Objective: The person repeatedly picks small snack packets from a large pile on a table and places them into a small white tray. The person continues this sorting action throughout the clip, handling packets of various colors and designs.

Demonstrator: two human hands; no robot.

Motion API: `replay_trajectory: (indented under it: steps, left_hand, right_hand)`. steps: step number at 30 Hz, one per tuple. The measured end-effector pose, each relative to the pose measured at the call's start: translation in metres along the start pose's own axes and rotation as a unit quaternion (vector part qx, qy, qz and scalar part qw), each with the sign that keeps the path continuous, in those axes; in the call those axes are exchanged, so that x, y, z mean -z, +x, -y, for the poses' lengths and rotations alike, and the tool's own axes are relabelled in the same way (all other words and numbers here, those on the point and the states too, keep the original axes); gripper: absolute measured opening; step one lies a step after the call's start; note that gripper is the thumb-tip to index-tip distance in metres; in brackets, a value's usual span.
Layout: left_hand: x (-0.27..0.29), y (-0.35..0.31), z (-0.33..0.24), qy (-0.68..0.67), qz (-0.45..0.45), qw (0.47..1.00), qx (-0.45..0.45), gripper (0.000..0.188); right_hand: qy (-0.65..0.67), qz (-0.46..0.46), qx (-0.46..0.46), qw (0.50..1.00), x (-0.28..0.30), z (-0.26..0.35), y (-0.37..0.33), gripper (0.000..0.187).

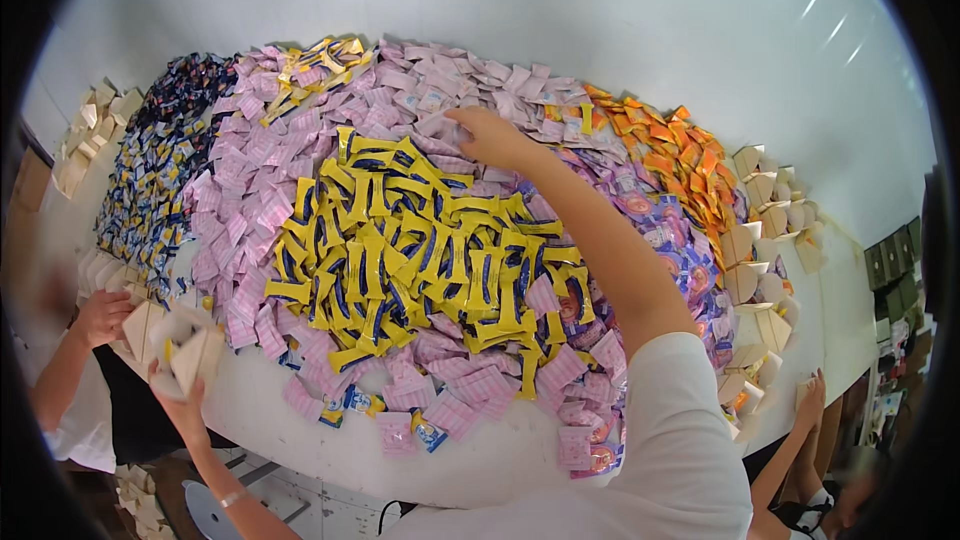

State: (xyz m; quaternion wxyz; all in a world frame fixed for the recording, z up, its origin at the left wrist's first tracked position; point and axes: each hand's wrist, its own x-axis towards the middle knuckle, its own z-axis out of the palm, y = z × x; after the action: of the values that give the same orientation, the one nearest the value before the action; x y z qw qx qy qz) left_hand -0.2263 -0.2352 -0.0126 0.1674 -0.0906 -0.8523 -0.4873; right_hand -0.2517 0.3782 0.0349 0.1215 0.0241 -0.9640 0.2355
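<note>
At the lower left, my left hand is closed around a small cream-coloured paper box with its top flaps standing up. A bit of yellow shows inside the box. My right arm stretches across the table to the far side of the heap. There my right hand has its fingers bent around the edge of a pale pink wrapped packet. Just nearer than that hand lies a thick pile of yellow and dark blue stick packets, with pink striped packets around it.
Dark blue small packets spread at the left; orange packets and purple packets at the right. Cream boxes line the left side and right side. Co-workers' hands are at the left and right.
</note>
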Motion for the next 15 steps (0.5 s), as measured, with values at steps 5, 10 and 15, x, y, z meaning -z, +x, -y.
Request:
replay_trajectory:
  steps: [5, 10, 15]
  left_hand:
    - [-0.007, -0.075, -0.089, 0.057, 0.068, 0.995, -0.034, 0.102]
    - [-0.081, -0.135, -0.16, -0.042, 0.319, 0.944, -0.077, 0.095]
    - [-0.161, -0.179, -0.208, -0.241, 0.402, 0.88, -0.072, 0.084]
  right_hand:
    - [-0.034, -0.022, -0.064, 0.997, -0.003, -0.003, 0.003, 0.027]
    - [0.343, -0.163, -0.156, 0.912, 0.034, 0.024, -0.027, 0.018]
    - [-0.048, 0.019, 0.021, 0.998, 0.016, 0.044, -0.082, 0.037]
